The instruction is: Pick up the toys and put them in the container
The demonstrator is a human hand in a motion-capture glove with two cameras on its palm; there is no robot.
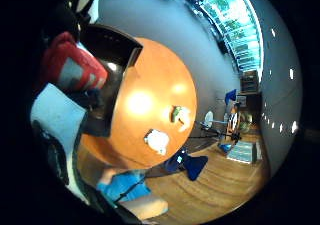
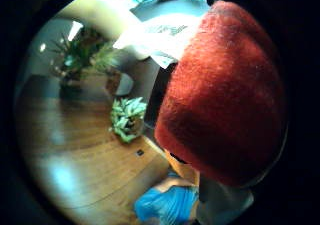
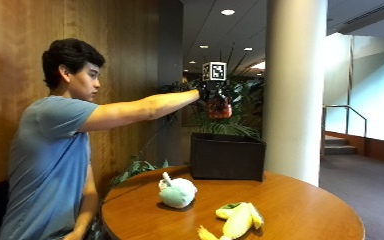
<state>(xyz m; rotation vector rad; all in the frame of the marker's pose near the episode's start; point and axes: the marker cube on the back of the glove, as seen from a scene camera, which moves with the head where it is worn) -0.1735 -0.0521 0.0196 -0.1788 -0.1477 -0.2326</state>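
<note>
Red plush toy (image 3: pixel 218 107): held in the curled fingers of the gloved right hand (image 3: pixel 210 93), raised above the dark container (image 3: pixel 226 157) at the back of the round wooden surface (image 3: pixel 298 200). White plush toy (image 3: pixel 177 192) and yellow plush toy (image 3: pixel 240 218): lying apart on the surface, nearer the front.

Red plush toy (image 3: pixel 218 106) with a grey-white patch, in a black-gloved right hand (image 3: pixel 208 93). Dark brown container (image 3: pixel 226 156) at far side of orange-brown wooden table (image 3: pixel 312 210). Pale mint-white toy (image 3: pixel 177 192) left, yellow-green toy (image 3: pixel 238 219) near.
</note>
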